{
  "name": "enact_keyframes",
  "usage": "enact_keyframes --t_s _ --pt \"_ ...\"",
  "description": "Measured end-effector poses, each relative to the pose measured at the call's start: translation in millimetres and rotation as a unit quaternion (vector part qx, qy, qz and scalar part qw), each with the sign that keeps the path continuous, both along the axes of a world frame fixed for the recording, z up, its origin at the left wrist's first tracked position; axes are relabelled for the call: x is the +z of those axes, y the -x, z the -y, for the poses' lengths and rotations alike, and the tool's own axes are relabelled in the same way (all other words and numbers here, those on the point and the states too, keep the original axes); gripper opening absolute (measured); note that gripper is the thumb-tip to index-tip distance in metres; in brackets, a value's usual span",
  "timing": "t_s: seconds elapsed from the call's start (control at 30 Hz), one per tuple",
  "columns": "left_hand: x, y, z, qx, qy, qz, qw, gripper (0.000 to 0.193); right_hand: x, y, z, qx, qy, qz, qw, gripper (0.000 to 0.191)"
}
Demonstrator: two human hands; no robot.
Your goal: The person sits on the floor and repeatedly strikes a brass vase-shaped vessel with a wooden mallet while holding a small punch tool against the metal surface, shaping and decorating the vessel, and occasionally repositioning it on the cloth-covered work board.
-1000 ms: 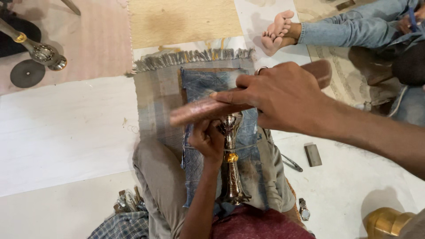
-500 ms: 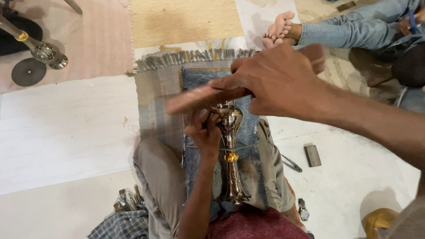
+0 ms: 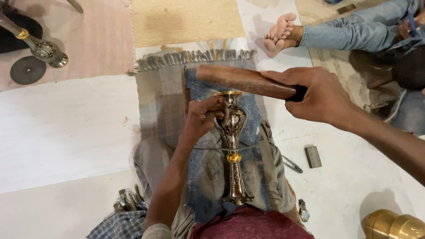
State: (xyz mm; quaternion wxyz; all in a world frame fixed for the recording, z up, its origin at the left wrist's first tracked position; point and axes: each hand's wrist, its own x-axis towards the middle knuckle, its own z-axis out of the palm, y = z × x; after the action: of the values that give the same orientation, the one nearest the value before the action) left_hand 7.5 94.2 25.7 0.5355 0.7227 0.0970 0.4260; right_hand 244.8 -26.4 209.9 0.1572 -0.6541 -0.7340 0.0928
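At the far left of the floor, a second brass stand (image 3: pixel 37 46) is seen lying on a pink mat beside a dark round disc (image 3: pixel 27 70), well apart from the work. Nearer the middle, a fringed grey rug (image 3: pixel 161 102) is spread on the floor, and a patch of worn denim (image 3: pixel 208 166) is laid over the seated person's lap. The left hand (image 3: pixel 202 119) is closed on a small tool whose shape cannot be made out, and it is pressed against the left flank of the engraved brass vase (image 3: pixel 233 146), just below its rim. The vase is laid with its long axis running near to far: its flared foot is set near the person's body, a golden collar sits at mid-stem, and its open mouth points away toward the far edge of the rug. Just beyond that mouth, a wooden mallet (image 3: pixel 245 82) is held crosswise, its length running left to right, so that it stands roughly at a right angle to the vase's axis and a little above and beyond the rim. The right hand (image 3: pixel 318 97) is clenched around the mallet's right end, well to the right of the vase, so the left hand is the nearer of the two to the metal. Farther right, a small grey block (image 3: pixel 313 156) lies on the pale floor, a wristwatch (image 3: pixel 303 210) nearer, and another person's bare feet (image 3: pixel 281 32) are seen at the far right.
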Motion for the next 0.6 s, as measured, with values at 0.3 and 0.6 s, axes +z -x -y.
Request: enact_keyframes --t_s 0.3,0.6 --pt "-21 -11 20 0.187 0.040 0.018 0.981 0.036 12 28 -16 0.027 0.012 0.162 0.986 0.079" --pt "-17 -30 71 0.398 0.096 0.116 0.905 0.030 48 77 -60 0.052 0.160 0.268 0.949 0.081"
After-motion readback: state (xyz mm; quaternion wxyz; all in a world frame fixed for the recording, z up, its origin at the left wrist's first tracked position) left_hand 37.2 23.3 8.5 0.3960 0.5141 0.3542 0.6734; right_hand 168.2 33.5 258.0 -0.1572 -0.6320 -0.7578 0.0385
